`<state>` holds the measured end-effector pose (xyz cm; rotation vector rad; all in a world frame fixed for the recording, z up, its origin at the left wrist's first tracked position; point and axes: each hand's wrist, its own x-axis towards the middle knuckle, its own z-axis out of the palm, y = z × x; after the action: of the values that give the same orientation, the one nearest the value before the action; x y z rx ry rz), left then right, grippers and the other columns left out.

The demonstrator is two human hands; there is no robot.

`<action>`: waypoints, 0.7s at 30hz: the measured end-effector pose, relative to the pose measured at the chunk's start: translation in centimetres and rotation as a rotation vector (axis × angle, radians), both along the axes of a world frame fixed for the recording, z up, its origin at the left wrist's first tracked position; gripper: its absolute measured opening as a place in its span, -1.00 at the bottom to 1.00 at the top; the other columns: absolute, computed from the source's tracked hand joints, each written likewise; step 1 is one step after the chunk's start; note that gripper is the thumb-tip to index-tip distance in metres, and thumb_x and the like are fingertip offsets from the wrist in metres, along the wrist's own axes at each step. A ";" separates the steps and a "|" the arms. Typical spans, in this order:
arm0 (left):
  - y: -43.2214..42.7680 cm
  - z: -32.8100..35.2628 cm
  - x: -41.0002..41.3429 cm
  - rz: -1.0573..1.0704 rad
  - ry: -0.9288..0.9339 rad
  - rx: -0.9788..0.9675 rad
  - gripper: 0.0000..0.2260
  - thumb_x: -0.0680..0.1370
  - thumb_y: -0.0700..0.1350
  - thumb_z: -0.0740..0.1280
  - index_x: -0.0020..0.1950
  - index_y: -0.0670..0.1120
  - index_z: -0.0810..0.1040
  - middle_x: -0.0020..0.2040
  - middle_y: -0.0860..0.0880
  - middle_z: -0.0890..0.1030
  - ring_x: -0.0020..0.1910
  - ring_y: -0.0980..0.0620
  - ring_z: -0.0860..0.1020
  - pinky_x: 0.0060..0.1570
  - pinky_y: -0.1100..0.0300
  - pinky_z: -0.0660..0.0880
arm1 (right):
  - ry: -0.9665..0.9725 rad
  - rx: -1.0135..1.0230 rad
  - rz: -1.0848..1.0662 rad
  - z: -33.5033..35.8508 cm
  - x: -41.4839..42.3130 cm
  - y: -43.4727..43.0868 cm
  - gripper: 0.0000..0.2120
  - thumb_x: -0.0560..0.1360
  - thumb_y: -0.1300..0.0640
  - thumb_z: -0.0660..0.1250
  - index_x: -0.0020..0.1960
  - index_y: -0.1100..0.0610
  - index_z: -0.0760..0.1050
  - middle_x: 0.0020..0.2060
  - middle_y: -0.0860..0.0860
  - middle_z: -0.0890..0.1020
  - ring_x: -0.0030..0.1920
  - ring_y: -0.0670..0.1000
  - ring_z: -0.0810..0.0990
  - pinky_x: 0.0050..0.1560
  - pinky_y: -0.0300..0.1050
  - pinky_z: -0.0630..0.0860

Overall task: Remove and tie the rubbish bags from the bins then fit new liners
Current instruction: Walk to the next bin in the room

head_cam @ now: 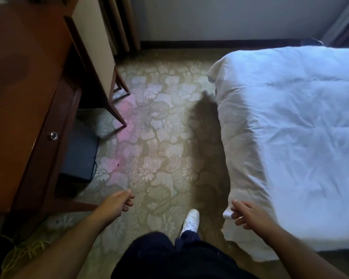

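Dark trousers [169, 256] fill the bottom edge, one white shoe [190, 220] stepping forward onto the patterned carpet [159, 137]. To the right, the bed [300, 127] takes up the most room, its white duvet hanging down the side nearly to the floor. To the left stands a red-brown wooden desk [28, 77] with a small metal drawer knob [53, 135], and a chair [101, 63] is tucked in at its far end. A dark box-like object [79, 154] sits on the floor under the desk; whether it is a rubbish bin cannot be told from this angle, and no bag or liner is in view anywhere. The left hand [120, 200] hangs over the carpet near the desk corner with its fingers loosely curled and nothing in them. The right hand [245, 214] is likewise loosely curled and empty, just beside the duvet's lower corner; whether it touches the fabric is unclear. This looks like the search-and-approach step, with no bin handled. The next move probably calls for turning left, bending to the dark object and checking whether it holds a bag to lift out.
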<state>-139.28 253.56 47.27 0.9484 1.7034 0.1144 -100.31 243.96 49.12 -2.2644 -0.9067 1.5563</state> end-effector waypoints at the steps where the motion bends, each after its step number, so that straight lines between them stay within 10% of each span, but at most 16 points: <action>1: 1.2 -0.1 0.5 0.018 0.006 0.004 -0.69 0.68 0.08 0.14 0.06 -0.05 0.61 -0.01 -0.11 0.66 -0.12 -0.04 0.55 -0.06 0.09 0.45 | -0.001 -0.012 0.023 0.1 0.6 1.9 -0.65 0.65 -0.12 0.18 0.02 0.11 0.60 -0.10 0.09 0.69 -0.12 0.08 0.68 -0.08 -0.06 0.57; 21: 38.1 -2.1 5.3 0.051 -0.049 -0.045 -0.76 0.64 -0.04 0.18 0.02 -0.09 0.62 -0.11 -0.10 0.65 -0.21 -0.02 0.51 -0.14 0.12 0.42 | -0.115 0.038 0.132 1.9 4.6 40.0 -0.62 0.64 -0.09 0.22 -0.04 0.15 0.66 -0.15 0.11 0.70 -0.14 0.06 0.66 -0.04 -0.01 0.54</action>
<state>-133.95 291.64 45.18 0.8627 1.6783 0.1315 -95.73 283.98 50.97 -2.3299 -1.1282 1.4586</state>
